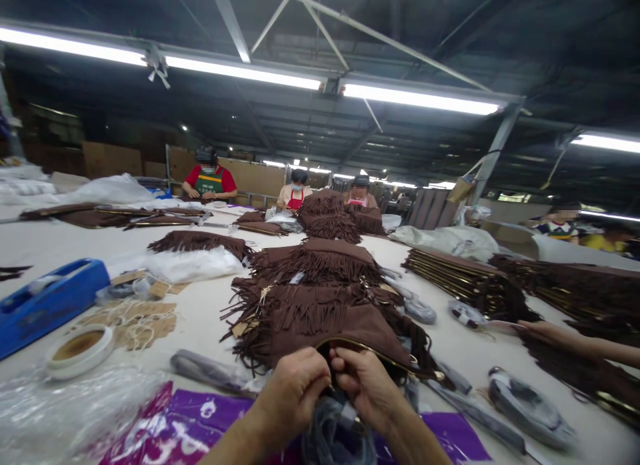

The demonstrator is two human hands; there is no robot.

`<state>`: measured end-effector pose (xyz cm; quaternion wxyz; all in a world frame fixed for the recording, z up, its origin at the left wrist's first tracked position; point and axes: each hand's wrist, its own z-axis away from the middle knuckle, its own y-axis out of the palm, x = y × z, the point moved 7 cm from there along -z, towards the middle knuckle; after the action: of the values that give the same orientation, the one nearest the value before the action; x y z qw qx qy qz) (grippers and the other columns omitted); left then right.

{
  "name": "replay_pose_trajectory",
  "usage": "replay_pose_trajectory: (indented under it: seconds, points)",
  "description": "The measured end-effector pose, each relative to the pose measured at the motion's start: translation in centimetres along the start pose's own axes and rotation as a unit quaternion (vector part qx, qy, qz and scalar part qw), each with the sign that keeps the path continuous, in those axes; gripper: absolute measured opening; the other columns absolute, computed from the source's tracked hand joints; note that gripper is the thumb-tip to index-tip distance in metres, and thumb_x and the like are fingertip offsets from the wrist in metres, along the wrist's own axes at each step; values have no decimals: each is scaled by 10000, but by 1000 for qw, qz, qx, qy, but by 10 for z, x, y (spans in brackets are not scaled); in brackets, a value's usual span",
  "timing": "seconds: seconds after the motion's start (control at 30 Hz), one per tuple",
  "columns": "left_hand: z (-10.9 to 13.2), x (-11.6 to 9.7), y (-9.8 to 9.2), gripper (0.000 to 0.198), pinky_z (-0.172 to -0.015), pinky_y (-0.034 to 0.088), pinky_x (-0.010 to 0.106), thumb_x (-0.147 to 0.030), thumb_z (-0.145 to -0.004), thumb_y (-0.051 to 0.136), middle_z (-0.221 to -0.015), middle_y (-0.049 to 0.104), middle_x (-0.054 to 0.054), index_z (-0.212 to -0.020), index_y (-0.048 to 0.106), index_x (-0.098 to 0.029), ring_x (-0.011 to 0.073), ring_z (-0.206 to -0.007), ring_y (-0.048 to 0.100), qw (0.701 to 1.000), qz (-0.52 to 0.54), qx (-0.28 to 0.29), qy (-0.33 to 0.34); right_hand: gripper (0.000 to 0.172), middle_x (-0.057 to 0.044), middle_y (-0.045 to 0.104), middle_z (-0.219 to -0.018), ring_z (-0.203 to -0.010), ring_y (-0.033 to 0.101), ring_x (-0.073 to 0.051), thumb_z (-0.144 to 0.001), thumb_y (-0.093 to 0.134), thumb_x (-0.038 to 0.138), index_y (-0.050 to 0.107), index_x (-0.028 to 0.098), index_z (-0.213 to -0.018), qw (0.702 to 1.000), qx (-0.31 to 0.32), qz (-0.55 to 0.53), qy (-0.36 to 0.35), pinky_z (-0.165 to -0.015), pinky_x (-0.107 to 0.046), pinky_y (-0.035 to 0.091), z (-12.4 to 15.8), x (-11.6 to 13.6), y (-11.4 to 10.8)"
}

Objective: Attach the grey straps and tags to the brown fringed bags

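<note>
A dark brown fringed bag [345,331] lies in front of me, its gold zipper partly open toward me. My left hand [300,381] is closed, with fingertips pinching the near edge of the bag's opening. Close beside it, my right hand [367,388] is pinched shut at the same opening; what lies between its fingers is hidden. Just below both hands sits a coiled grey strap in clear plastic [340,435]. More fringed brown bags [320,258] lie overlapped behind the front one.
Purple printed plastic [195,418] lies under my forearms. To the left are a blue tape dispenser [55,301], a tape roll [80,351] and cardboard tags [143,318]. Stacked brown bags [460,278] and wrapped straps [530,408] are rightward. Another person's hand [555,335] reaches in; co-workers [210,178] sit across.
</note>
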<state>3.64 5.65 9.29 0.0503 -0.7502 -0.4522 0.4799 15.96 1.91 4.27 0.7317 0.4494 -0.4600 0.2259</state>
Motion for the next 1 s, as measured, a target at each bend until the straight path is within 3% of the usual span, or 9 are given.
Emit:
replay_pose_trajectory:
  seconds: [0.1, 0.2, 0.33, 0.47, 0.53, 0.6, 0.73, 0.8, 1.0]
  points:
    - [0, 1, 12, 247, -651, 383, 254, -219, -886, 457, -696, 584, 32, -648, 519, -202, 166, -694, 537, 999, -14, 11, -49, 299, 14, 537, -560, -454, 373, -28, -427, 830, 203, 621, 99, -613, 999, 11, -33, 14, -373, -125, 164, 4, 3, 8]
    - [-2, 12, 17, 232, -598, 336, 251, -223, -820, 501, -634, 559, 6, -590, 495, -189, 143, -621, 489, 991, -10, 12, -130, 330, 10, 567, -588, -460, 399, -24, -431, 853, 190, 657, 88, -676, 998, 20, -62, 15, -366, -109, 196, 6, 6, 13]
    - [-2, 33, 23, 252, -515, 322, 229, -367, -763, 544, -553, 501, -27, -593, 514, -184, 117, -526, 439, 971, 131, 8, -201, 323, -5, 619, -624, -478, 478, -43, -472, 863, 190, 694, 100, -732, 995, 27, -97, 21, -377, -116, 292, 9, 7, 11]
    - [4, 58, 26, 285, -448, 332, 223, -451, -686, 555, -499, 504, -29, -637, 552, -171, 112, -439, 445, 934, 240, -16, -266, 333, -94, 734, -859, -804, 683, -182, -513, 875, 229, 738, 119, -797, 991, 46, -123, 14, -647, -228, 538, 15, 6, -4]
    - [6, 65, 27, 307, -445, 346, 221, -468, -665, 567, -500, 520, -20, -643, 565, -162, 112, -438, 458, 924, 260, -25, -279, 371, -114, 737, -993, -988, 665, -242, -534, 878, 287, 755, 128, -845, 989, 69, -130, 1, -815, -301, 547, 19, 5, -13]
    - [7, 67, 29, 310, -448, 360, 219, -468, -656, 579, -505, 524, -19, -641, 570, -158, 110, -447, 464, 921, 268, -27, -281, 414, -114, 722, -1076, -1035, 643, -247, -574, 870, 349, 760, 143, -916, 990, 80, -111, -18, -826, -307, 542, 22, 3, -21]
    - [7, 64, 33, 292, -444, 361, 216, -451, -661, 569, -504, 518, -26, -630, 555, -161, 100, -438, 449, 925, 257, -17, -280, 459, -105, 725, -1040, -784, 658, -157, -570, 903, 376, 757, 158, -946, 998, 44, 2, -55, -543, -191, 496, 24, -1, -29]
    - [7, 62, 35, 278, -438, 354, 213, -439, -669, 559, -501, 508, -33, -625, 540, -165, 94, -429, 438, 927, 251, -10, -280, 489, -100, 737, -978, -693, 652, -132, -541, 914, 425, 758, 152, -916, 997, 18, 27, -68, -477, -165, 465, 22, -2, -27]
    - [12, 62, 38, 276, -421, 324, 196, -432, -706, 568, -510, 522, -33, -645, 532, -166, 86, -419, 428, 927, 260, -1, -272, 490, -48, 733, -750, -633, 672, -126, -540, 902, 483, 720, 141, -839, 996, -4, 18, -88, -569, -192, 546, 16, -1, -15]
